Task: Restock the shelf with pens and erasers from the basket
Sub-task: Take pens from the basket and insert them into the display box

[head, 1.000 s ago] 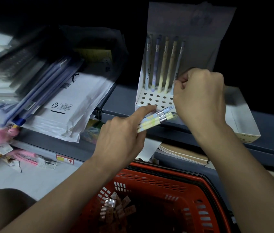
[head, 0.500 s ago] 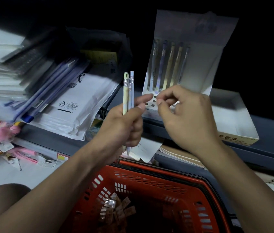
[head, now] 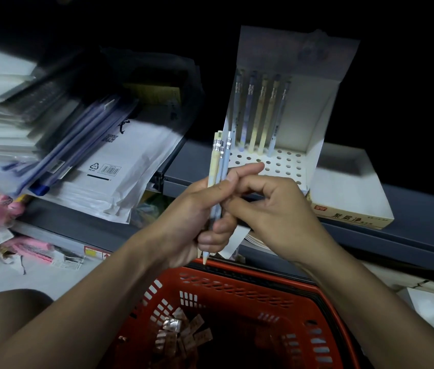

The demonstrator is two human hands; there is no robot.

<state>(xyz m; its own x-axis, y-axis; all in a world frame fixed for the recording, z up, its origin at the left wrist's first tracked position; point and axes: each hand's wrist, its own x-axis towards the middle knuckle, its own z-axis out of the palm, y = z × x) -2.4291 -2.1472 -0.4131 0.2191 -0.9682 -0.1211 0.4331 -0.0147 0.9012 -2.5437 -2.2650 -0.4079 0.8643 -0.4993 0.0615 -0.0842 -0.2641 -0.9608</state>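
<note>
- A small bunch of pens (head: 219, 166) stands upright at frame centre, above the red basket (head: 237, 294).
- The left hand (head: 197, 217) has its grip curled round them.
- The right hand (head: 271, 214) pinches their lower barrels from 3 o'clock.
- The holed display stand (head: 285, 161) sits at 1 o'clock; erasers (head: 181, 336) lie in the basket.

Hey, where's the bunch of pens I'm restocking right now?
In the head view, centre frame, the pens stand upright in your left hand, right hand pinching them, above the red basket, before the pen display box.

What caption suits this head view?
Left hand grips upright pens; right hand pinches one, before holed display box.
</note>
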